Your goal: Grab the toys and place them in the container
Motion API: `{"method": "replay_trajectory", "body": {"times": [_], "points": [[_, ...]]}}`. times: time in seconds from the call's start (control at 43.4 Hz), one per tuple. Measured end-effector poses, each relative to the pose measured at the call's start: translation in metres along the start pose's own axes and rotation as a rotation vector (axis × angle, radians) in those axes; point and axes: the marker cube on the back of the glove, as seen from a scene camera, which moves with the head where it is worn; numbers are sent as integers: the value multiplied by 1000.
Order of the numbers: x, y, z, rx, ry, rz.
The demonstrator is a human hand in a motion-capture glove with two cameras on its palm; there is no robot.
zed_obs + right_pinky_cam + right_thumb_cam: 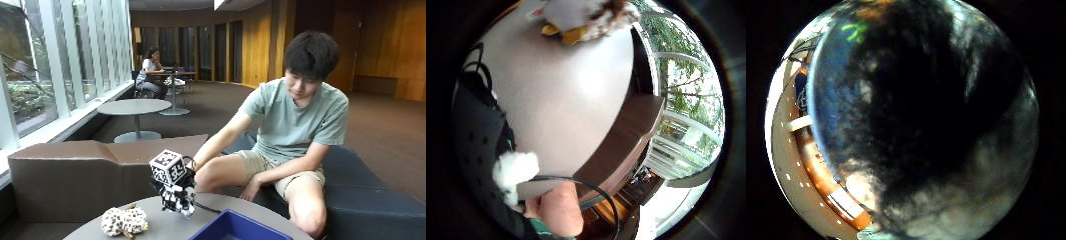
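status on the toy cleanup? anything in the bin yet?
Nothing visibly done: what shows of the blue container looks empty. In hand: the gloved right hand grips a black-and-white plush toy above the table. Left: drop it in, then the spotted plush toy.

A lounge or lobby; wood walls (266, 35), tall windows (60, 55), round tables (133, 106), cushioned benches (80, 170).
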Motion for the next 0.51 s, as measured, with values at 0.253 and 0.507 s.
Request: {"method": "replay_trajectory", "body": {"times": [0.253, 0.507], "points": [[-16, 34, -146, 169, 52, -77], [-91, 67, -271, 342, 86, -166]]}}
